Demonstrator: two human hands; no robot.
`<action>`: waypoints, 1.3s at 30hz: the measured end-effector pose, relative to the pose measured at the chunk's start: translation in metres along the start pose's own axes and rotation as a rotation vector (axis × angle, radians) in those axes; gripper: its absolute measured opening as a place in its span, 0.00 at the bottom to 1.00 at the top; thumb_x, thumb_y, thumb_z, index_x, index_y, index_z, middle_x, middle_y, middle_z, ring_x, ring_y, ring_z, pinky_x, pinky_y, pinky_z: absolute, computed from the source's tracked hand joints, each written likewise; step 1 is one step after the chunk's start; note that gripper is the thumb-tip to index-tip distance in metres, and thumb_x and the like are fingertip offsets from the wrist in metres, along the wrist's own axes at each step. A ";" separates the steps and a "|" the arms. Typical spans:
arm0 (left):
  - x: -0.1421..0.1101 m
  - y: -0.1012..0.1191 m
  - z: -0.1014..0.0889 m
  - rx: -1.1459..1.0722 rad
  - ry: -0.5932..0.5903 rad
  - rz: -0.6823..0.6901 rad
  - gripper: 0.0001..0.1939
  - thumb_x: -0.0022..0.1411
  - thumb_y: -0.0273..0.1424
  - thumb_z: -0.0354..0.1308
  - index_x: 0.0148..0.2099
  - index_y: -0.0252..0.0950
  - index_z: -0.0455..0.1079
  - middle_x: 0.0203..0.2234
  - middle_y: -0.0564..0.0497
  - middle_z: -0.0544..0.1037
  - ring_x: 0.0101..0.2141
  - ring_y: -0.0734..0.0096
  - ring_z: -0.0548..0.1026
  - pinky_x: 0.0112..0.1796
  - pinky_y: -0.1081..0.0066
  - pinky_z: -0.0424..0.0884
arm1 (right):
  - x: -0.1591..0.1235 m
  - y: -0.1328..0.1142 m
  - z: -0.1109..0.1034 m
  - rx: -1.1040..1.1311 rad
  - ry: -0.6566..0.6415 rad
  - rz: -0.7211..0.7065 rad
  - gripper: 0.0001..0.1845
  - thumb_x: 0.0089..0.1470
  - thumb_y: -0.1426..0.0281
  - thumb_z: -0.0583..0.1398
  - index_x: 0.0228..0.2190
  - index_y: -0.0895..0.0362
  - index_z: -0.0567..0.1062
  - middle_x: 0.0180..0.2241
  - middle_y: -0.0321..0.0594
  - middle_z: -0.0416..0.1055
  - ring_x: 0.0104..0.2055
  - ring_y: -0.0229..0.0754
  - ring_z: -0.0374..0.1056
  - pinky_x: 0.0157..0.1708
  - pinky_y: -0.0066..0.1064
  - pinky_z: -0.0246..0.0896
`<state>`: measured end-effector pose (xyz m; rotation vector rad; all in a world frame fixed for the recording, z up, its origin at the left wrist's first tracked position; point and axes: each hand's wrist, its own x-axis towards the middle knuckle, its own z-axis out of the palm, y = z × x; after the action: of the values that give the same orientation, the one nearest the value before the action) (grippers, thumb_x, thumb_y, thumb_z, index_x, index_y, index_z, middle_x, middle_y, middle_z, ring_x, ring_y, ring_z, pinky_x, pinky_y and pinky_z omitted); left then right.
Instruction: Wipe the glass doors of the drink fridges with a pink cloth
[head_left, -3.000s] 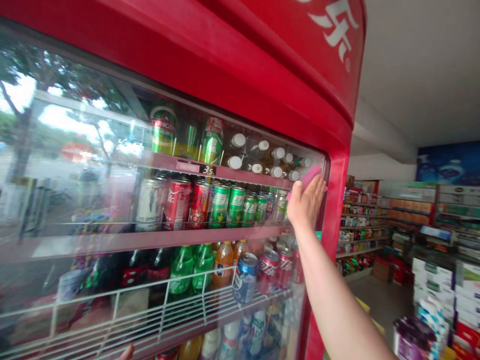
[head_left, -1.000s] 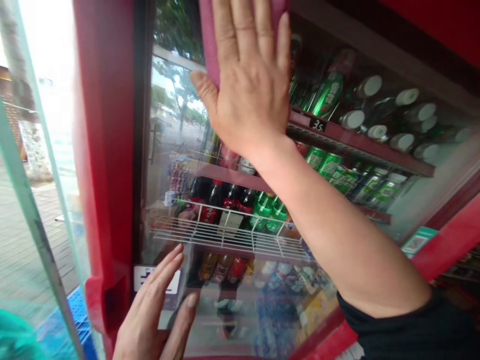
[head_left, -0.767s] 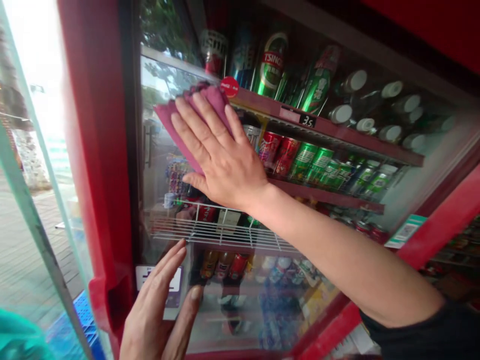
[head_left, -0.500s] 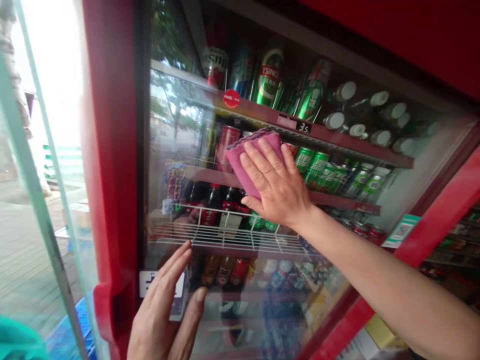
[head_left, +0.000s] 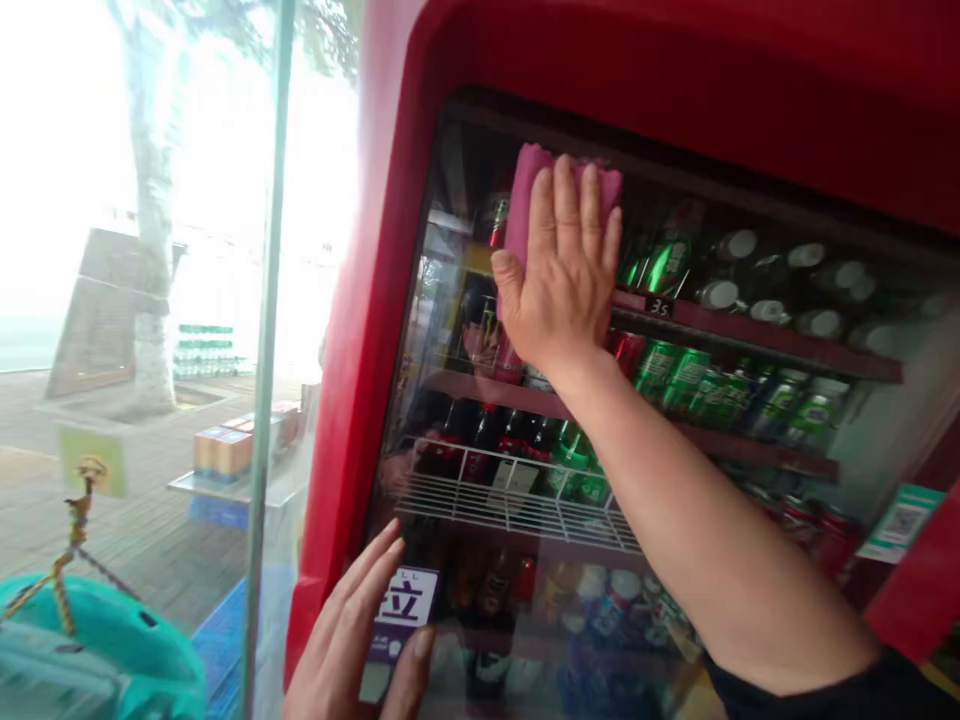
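Note:
My right hand (head_left: 566, 265) presses a folded pink cloth (head_left: 519, 215) flat against the glass door (head_left: 465, 130) of a red drinks fridge, high up near its upper left corner. The fingers lie stretched over the cloth, which shows above and to the left of them. Lower down, my left hand (head_left: 352, 635) is open with nothing in it, the thumb apart from the fingers. It is beside a white and purple sticker (head_left: 409, 600) at the left of the door and partly covers it. Whether it touches the glass I cannot tell.
Behind the glass stand several rows of drink cans (head_left: 686, 380), bottles and a white wire rack (head_left: 517, 500). The red fridge frame (head_left: 360, 400) borders the door. To the left are a glass pane's edge (head_left: 266, 350), a teal container (head_left: 112, 640) and boxes (head_left: 225, 450) outside.
My right hand has moved the cloth upward across the glass, toward the door's upper left. The view has shifted left and up. My left hand stays open near the sticker.

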<state>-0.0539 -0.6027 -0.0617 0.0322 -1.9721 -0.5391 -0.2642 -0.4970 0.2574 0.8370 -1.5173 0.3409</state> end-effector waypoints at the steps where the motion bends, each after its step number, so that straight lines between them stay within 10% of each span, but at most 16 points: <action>1: -0.001 -0.001 -0.004 -0.001 -0.005 -0.004 0.36 0.72 0.34 0.62 0.78 0.46 0.59 0.73 0.44 0.71 0.68 0.52 0.75 0.62 0.57 0.80 | -0.003 -0.015 0.006 0.019 -0.018 -0.010 0.42 0.74 0.49 0.50 0.80 0.49 0.49 0.82 0.47 0.45 0.85 0.62 0.31 0.79 0.73 0.29; 7: -0.007 -0.007 -0.025 -0.002 -0.045 -0.013 0.34 0.73 0.33 0.61 0.77 0.46 0.60 0.72 0.45 0.72 0.69 0.53 0.74 0.65 0.58 0.77 | -0.080 -0.102 0.033 0.207 -0.127 -0.102 0.48 0.70 0.58 0.59 0.80 0.60 0.47 0.81 0.53 0.46 0.85 0.61 0.34 0.81 0.66 0.26; 12: -0.015 -0.020 -0.036 -0.003 -0.104 0.000 0.35 0.73 0.35 0.62 0.78 0.47 0.60 0.72 0.44 0.73 0.69 0.50 0.75 0.64 0.56 0.78 | -0.158 -0.124 0.035 0.158 -0.264 -0.139 0.49 0.70 0.54 0.60 0.79 0.64 0.49 0.82 0.53 0.42 0.85 0.61 0.30 0.82 0.63 0.33; 19: -0.026 -0.028 -0.037 -0.023 -0.203 0.019 0.36 0.73 0.35 0.61 0.79 0.45 0.58 0.73 0.44 0.72 0.71 0.51 0.72 0.66 0.55 0.77 | -0.244 -0.100 0.018 0.144 -0.326 -0.249 0.39 0.73 0.61 0.58 0.78 0.52 0.54 0.79 0.41 0.54 0.83 0.50 0.46 0.83 0.56 0.39; 28: -0.046 -0.014 -0.024 -0.182 -0.245 -0.146 0.31 0.76 0.35 0.58 0.77 0.46 0.61 0.73 0.44 0.71 0.71 0.52 0.71 0.69 0.52 0.73 | -0.341 -0.026 -0.023 0.163 -0.256 0.063 0.35 0.66 0.71 0.62 0.71 0.42 0.69 0.66 0.45 0.76 0.72 0.58 0.70 0.75 0.66 0.58; 34: -0.076 -0.008 0.000 -0.303 -0.351 -0.261 0.29 0.76 0.36 0.59 0.75 0.49 0.63 0.71 0.45 0.74 0.70 0.52 0.73 0.67 0.53 0.75 | -0.392 -0.024 -0.089 0.188 -0.179 0.612 0.30 0.70 0.67 0.58 0.70 0.49 0.72 0.72 0.50 0.69 0.78 0.61 0.59 0.76 0.67 0.56; 39: -0.103 0.009 0.030 -0.493 -0.670 -0.453 0.29 0.75 0.43 0.61 0.73 0.44 0.67 0.69 0.41 0.76 0.69 0.51 0.74 0.68 0.50 0.73 | -0.439 -0.070 -0.127 0.569 0.081 1.775 0.21 0.64 0.56 0.64 0.54 0.49 0.83 0.57 0.45 0.84 0.62 0.53 0.79 0.65 0.52 0.75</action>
<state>-0.0311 -0.5570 -0.1569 -0.0133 -2.4220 -1.4735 -0.1562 -0.3305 -0.1603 -0.3884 -1.7259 2.0973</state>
